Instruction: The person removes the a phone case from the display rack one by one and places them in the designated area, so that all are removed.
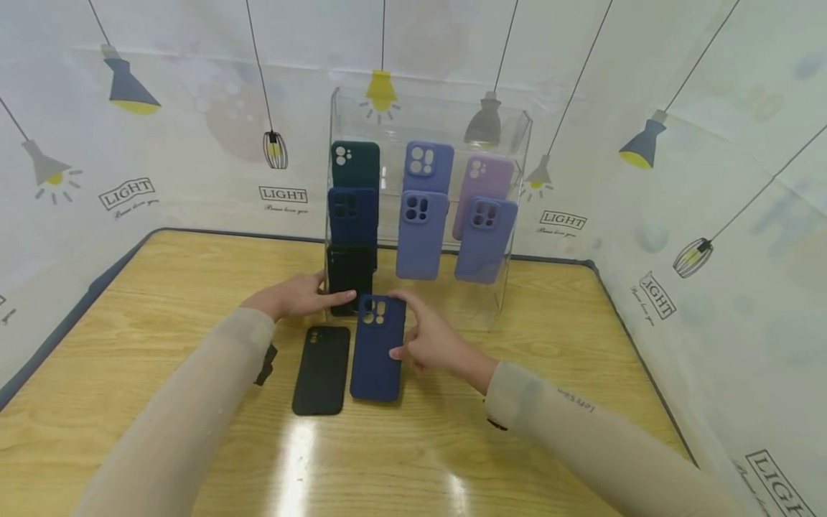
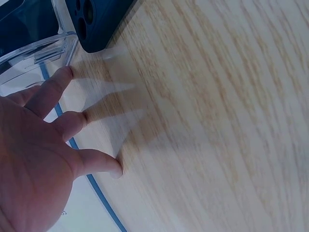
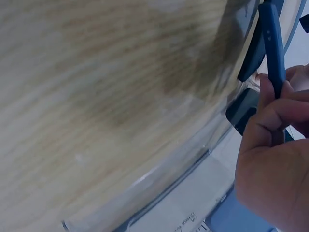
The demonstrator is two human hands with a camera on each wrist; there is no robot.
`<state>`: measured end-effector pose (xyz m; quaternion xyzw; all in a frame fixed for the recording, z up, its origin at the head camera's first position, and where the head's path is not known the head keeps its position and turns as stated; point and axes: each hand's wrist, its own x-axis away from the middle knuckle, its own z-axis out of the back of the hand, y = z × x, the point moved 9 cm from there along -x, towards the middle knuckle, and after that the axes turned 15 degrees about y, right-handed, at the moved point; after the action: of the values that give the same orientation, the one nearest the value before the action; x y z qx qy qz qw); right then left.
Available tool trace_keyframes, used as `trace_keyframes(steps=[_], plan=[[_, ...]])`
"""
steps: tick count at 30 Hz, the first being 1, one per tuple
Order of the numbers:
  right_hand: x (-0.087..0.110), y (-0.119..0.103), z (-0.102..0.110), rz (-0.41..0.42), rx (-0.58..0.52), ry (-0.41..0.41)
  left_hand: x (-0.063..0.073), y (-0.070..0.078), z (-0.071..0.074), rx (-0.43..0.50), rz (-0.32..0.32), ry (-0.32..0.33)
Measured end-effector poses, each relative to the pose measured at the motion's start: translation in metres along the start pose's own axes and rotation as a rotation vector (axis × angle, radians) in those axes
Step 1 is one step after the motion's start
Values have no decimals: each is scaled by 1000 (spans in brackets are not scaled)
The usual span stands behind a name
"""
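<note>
My right hand (image 1: 439,345) grips a navy phone case (image 1: 377,370) by its right edge and top, camera cutouts upward; in the right wrist view the case (image 3: 273,46) is seen edge-on between thumb and fingers. My left hand (image 1: 300,294) is at the lower left side of a clear acrylic stand (image 1: 429,305). Its thumb reaches over a black phone case (image 1: 349,266) on the stand's lowest left spot. Seen from the left wrist, the left hand (image 2: 34,154) has spread fingers, one fingertip at the stand's edge. Another black case (image 1: 321,370) lies flat on the table.
Higher on the stand are a dark green case (image 1: 355,165), a dark blue case (image 1: 352,222), several periwinkle cases (image 1: 420,244) and a lilac case (image 1: 489,177). The wooden table (image 1: 194,280) meets a lamp-patterned backdrop (image 1: 213,72) behind and beside it.
</note>
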<state>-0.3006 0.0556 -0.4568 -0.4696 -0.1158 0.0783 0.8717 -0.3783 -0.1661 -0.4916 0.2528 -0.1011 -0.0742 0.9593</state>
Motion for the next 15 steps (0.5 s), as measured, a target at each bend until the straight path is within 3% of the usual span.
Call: trace_keyframes(steps=[9, 15], plan=[[7, 19, -19, -157, -56, -87, 1, -2, 1, -16, 6, 1], [5, 27, -27, -184, -80, -112, 2, 1, 3, -14, -8, 5]])
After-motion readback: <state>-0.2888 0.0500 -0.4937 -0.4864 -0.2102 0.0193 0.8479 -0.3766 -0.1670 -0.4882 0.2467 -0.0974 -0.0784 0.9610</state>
